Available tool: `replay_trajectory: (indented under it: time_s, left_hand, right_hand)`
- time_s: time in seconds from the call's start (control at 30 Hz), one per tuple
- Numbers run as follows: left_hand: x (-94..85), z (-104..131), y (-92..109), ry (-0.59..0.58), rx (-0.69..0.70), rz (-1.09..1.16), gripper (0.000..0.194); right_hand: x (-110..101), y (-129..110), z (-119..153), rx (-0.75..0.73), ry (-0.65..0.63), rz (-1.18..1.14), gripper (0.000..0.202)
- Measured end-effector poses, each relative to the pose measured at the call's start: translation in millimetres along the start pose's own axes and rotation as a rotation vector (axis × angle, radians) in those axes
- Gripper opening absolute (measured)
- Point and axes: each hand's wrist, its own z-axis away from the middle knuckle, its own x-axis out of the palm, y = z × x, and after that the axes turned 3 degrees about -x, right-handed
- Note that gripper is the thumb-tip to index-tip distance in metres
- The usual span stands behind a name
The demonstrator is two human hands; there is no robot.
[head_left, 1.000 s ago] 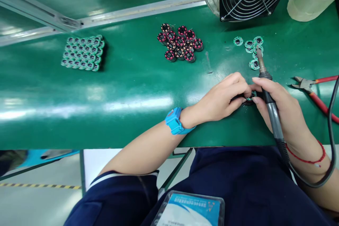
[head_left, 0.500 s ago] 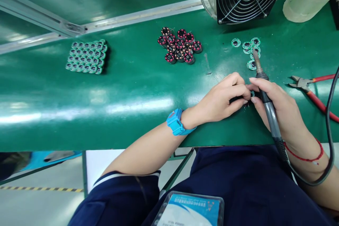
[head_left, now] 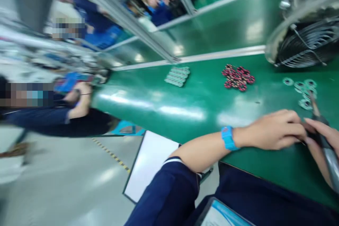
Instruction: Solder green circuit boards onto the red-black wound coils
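My left hand (head_left: pixel 278 130), with a blue wrist strap (head_left: pixel 229 137), has its fingers closed on a small dark part, mostly hidden and blurred. Close against it at the right edge, my right hand (head_left: pixel 324 137) holds a soldering iron (head_left: pixel 329 155), its tip pointing up and away over small round green circuit boards (head_left: pixel 305 103). Left of these boards stands a cluster of dark cylinders with red rings (head_left: pixel 238 77). Farther left on the green table lies a block of joined round boards (head_left: pixel 178 76).
A fan (head_left: pixel 307 42) with a wire guard stands at the back right. Metal frame bars (head_left: pixel 217 55) run behind the work area. At the far left a co-worker's arm (head_left: pixel 82 100) reaches over the table. A white board (head_left: pixel 150 162) is below the table edge.
The view has swung to the left, so the table things appear farther right and co-workers have come into view. The pliers have left the view. Both hands keep about the same pose.
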Motion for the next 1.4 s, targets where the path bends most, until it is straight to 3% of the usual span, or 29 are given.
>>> replay_trajectory:
  time_s: [0.1, 0.2, 0.27, 0.4, 0.53, 0.63, 0.77, 1.0, 1.17, 1.4]
  left_hand:
    - [-2.7, -0.7, -4.7, -0.098, -0.046, 0.046, 0.029]
    - [-4.2, -0.9, -4.9, -0.081, -0.081, 0.144, 0.023]
    - [-3.8, -0.3, -2.7, -0.058, -0.115, 0.209, 0.016]
    - [-0.4, 2.2, 2.0, 0.035, -0.24, 0.365, 0.01]
    - [4.3, 3.5, 4.8, 0.161, -0.316, 0.441, 0.011]
    - [5.1, 2.9, 4.3, 0.234, -0.355, 0.466, 0.011]
    - [3.0, 2.0, 3.5, 0.255, -0.385, 0.518, 0.008]
    - [-1.1, 2.2, 7.3, 0.274, -0.454, 0.508, 0.007]
    - [-4.4, 0.9, 6.4, 0.275, -0.448, 0.478, 0.01]
    - [-5.5, -0.2, 7.0, 0.29, -0.461, 0.419, 0.011]
  right_hand:
    - [26.1, 52.2, 11.3, -0.121, 0.179, -0.017, 0.036]
    - [41.4, 86.9, 15.8, -0.117, 0.166, -0.012, 0.035]
    - [42.0, 90.2, 15.3, -0.117, 0.143, -0.007, 0.036]
    - [26.1, 51.1, 5.9, -0.173, 0.168, 0.003, 0.044]
    - [-1.0, -10.9, -6.7, -0.123, 0.029, 0.086, 0.055]
    - [-10.1, -36.0, -15.0, -0.237, -0.069, 0.091, 0.067]
    - [-11.3, -38.9, -18.6, -0.178, -0.123, 0.183, 0.069]
    - [-12.4, -41.9, -23.0, -0.138, -0.067, 0.246, 0.05]
    - [-14.3, -45.5, -23.9, -0.114, -0.061, 0.196, 0.053]
    - [-13.1, -41.9, -18.6, -0.03, 0.292, -0.019, 0.045]
